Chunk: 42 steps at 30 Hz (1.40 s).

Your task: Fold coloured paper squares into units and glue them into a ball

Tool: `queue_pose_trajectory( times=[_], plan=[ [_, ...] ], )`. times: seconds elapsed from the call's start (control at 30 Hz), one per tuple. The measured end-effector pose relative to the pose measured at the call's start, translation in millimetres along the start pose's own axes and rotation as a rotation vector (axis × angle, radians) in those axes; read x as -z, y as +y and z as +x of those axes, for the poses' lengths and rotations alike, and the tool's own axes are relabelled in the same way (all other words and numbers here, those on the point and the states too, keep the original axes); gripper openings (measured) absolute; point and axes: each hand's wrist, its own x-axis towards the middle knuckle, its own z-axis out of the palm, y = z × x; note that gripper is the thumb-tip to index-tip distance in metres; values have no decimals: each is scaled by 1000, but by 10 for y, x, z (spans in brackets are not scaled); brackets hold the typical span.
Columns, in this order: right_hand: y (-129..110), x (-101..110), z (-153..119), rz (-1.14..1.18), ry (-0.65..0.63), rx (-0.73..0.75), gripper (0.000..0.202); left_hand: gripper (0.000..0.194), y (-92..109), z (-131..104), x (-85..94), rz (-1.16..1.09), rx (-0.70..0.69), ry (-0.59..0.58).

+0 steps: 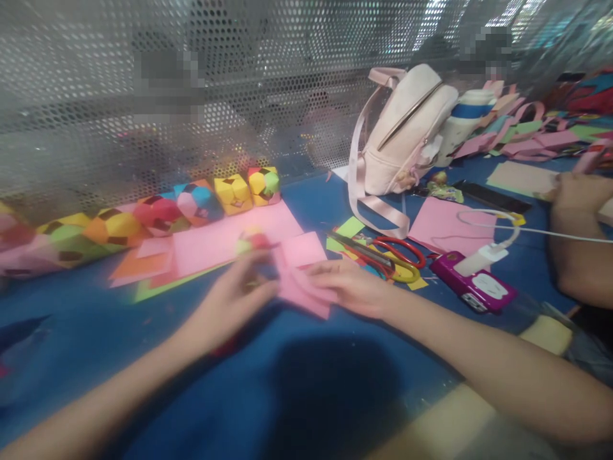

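Observation:
Pink folded paper is in front of me, with several layers or strips fanned out at its lower edge. My right hand grips its right side between thumb and fingers. To the left, my left hand is smeared by motion; its thumb and curved fingers are apart, the thumb tip close to or touching the paper's left edge. Just beyond the left fingers sits a blurred small red, yellow and green paper piece. Behind it lie flat pink sheets over orange and green ones.
Folded paper balls line the perforated metal panel. Scissors with red and yellow handles lie on paper scraps at right, near a purple power bank with a white cable. A pale backpack stands behind. Another person's arm rests far right.

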Motion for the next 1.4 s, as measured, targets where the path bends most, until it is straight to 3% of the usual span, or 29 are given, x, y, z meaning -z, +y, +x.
queue_pose_trajectory(
  times=[0.13,0.37,0.53,0.67,0.83,0.97,1.2,1.4],
  plan=[
    [0,-61,-62,-129,-102,-26,12,19,27,78,-126,-68,9,-107],
    [-143,9,-54,-306,115,173,18,23,-11,-9,-169,-122,148,68],
    [-129,49,-54,-363,59,270,40,23,-63,-43,-212,-230,198,71],
    [-119,-45,-147,-626,-14,269,23,23,-54,-68,-240,-253,218,57],
    [-85,-99,-195,-782,10,243,12,22,-65,-98,-307,-294,234,53],
    [-106,-20,-139,-897,110,369,10,19,-91,-127,-389,-329,249,-93],
    [-171,35,-116,-1235,7,294,26,14,-154,-119,-426,198,-23,-14],
    [-144,22,-137,-1389,-87,342,54,11,-201,-104,-433,399,-90,-50]
  ],
)
